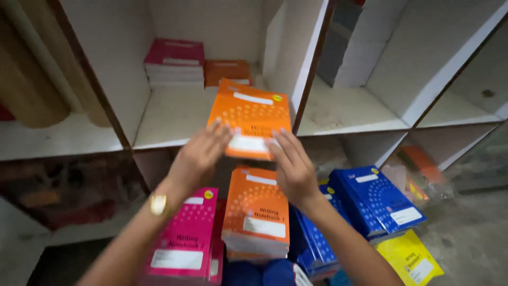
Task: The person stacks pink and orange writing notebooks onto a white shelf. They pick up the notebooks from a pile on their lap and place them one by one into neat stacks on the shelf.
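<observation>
Pink notebook stack (185, 243) nearest, left hand (198, 156) and right hand (293, 167) holding orange notebook (250, 117) with white label

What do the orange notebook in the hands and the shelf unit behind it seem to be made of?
Orange notebook: paper with a thin, slightly glossy card cover, judging by its printed face and soft sheen; both the left hand and the right hand hold it. Shelf unit: probably white laminated board with dark edges, smooth and matt, scuffed in places.

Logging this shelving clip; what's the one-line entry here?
both hands | holding orange notebook | above orange stack | before white shelf
</observation>
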